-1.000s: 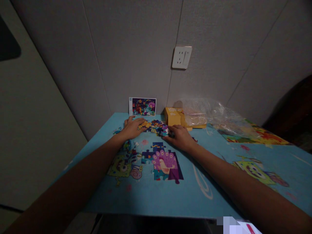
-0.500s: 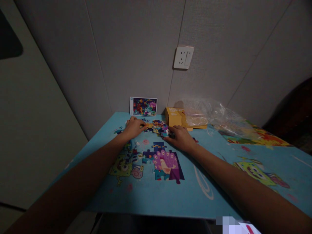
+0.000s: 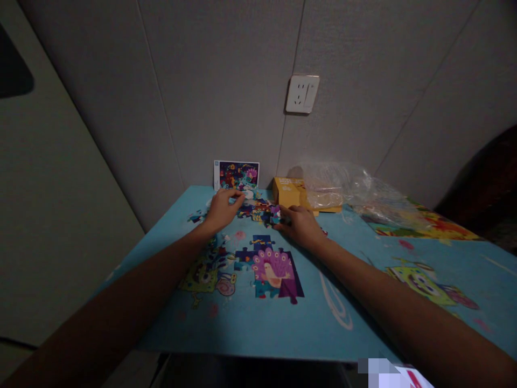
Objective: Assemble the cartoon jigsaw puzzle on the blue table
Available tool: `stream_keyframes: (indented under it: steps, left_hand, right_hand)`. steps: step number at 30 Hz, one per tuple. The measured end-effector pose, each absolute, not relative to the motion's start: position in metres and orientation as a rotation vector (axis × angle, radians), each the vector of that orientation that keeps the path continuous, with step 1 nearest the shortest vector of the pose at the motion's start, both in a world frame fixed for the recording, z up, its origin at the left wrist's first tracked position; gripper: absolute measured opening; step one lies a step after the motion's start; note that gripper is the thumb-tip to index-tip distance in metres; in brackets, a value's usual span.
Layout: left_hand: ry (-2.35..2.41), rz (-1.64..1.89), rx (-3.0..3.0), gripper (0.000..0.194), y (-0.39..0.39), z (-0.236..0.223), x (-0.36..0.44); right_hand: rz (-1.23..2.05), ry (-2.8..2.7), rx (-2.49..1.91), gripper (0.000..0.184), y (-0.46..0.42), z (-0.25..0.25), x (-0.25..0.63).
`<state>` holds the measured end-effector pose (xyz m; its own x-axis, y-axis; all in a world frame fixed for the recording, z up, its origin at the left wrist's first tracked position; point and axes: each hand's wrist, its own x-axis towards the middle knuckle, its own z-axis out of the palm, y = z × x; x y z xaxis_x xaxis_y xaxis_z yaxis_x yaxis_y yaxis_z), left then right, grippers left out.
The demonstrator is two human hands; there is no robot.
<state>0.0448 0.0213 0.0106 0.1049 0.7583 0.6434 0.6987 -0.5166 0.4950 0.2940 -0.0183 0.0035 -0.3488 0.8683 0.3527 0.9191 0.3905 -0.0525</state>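
My left hand [image 3: 226,207] is raised slightly over the back of the table, finger and thumb pinched at the edge of a pale white-and-blue puzzle piece [image 3: 249,194]. My right hand [image 3: 301,223] grips a purple-and-white puzzle piece [image 3: 276,214] between thumb and fingers. Between the hands lies a pile of loose, dark, colourful puzzle pieces [image 3: 258,207]. Nearer to me is a joined section of puzzle with a pink peacock [image 3: 272,272], with dark blue pieces attached at its upper left.
A picture card [image 3: 238,173] leans on the wall behind the pieces. To its right are a yellow box [image 3: 288,191] and clear plastic wrapping [image 3: 331,186]. More pieces [image 3: 196,217] lie at the left. The blue tablecloth [image 3: 242,328] has printed cartoon figures.
My left hand has lifted from the pile, and a pale piece now shows at its fingertips. My right hand stays on its piece, almost unmoved.
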Motion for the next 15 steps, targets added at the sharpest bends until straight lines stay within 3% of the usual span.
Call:
stream_keyframes:
  steps: [6,11,15]
  left_hand:
    - [1.307,1.298,2.31,0.013,0.009,0.012,0.06]
    - [1.104,1.184,2.268,0.012,0.002,0.014,0.064]
    - [1.046,1.068,2.204,0.011,-0.001,0.017,0.064]
  right_hand:
    - [-0.144,-2.216,-1.357,0.075,-0.017,0.002,0.294]
    - [-0.071,-2.277,-1.104,0.058,-0.024,0.006,0.289]
    - [-0.024,-2.284,-1.118,0.056,-0.026,0.008,0.29]
